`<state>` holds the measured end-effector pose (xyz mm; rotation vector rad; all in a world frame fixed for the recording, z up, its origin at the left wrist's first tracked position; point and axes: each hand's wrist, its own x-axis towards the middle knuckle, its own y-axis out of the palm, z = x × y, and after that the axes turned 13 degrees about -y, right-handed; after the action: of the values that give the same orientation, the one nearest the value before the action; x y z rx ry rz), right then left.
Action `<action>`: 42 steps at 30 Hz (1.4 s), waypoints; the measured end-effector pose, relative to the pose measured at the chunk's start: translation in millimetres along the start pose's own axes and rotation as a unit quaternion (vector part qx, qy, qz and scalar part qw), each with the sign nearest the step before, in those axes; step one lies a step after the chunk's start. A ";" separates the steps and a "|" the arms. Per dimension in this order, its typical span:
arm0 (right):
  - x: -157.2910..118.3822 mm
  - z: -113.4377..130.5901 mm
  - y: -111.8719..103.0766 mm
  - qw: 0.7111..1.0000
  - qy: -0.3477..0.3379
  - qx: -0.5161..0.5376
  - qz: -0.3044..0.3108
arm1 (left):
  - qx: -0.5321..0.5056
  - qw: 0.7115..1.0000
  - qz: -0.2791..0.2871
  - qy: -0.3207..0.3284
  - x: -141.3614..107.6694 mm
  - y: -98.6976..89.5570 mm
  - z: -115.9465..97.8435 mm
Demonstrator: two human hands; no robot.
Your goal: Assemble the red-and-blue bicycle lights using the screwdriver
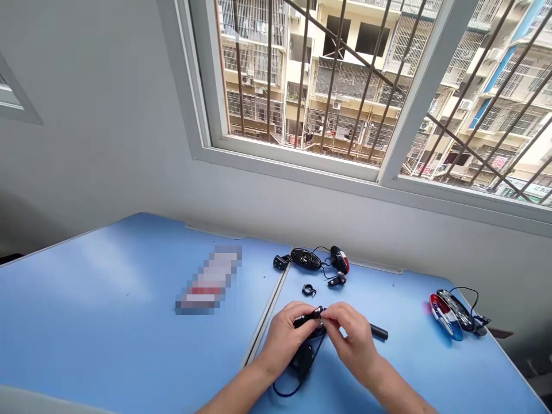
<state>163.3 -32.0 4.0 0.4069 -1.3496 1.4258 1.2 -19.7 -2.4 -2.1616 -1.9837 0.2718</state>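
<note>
Both hands at near centre of the blue table [129,339], just right of the seam [268,310] between its two panels. Left hand [284,334]: thumb and fingers closed around a dark fitting [318,313] with a shiny part. Right hand [348,332]: thumb and index finger pinched together at the right side of the same fitting, the two sets of fingertips nearly meeting. Exact form of the fitting is uncertain, as the fingers cover much of it. Directly nearer, between the forearms, a black unit [303,359] with a thin black cable [288,395] looping on the near side. To the right, a black cylindrical bar [379,332] emerges from behind the right hand. Far side of the hands: a small black ring clamp [309,290], lying alone. Farther still, a cabled group: black bracket [282,263] at left, black oval housing [306,259] in the middle, red-and-black rounded piece [340,260] at right, small black clip [337,280] nearer. Right end of table: red-and-blue shell [446,317] beside a dark elongated housing [457,310] with cable. Left panel: a pixelated flat item [210,282], details unreadable. Barred window [310,75] beyond.
</note>
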 end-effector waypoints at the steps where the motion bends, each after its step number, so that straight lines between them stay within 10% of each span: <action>1: -1.7 -3.2 2.4 1.000 -0.009 -0.013 -0.014 | 0.000 1.000 0.002 -0.001 1.4 3.1 -0.2; 42: -16.9 -19.2 -1.1 0.981 -0.115 -0.155 0.038 | -0.053 0.999 0.008 0.001 3.5 14.3 9.9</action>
<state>178.1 -23.3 -15.0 0.3229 -1.7604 1.2279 12.5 -17.2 -15.8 -2.2409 -2.0254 0.1706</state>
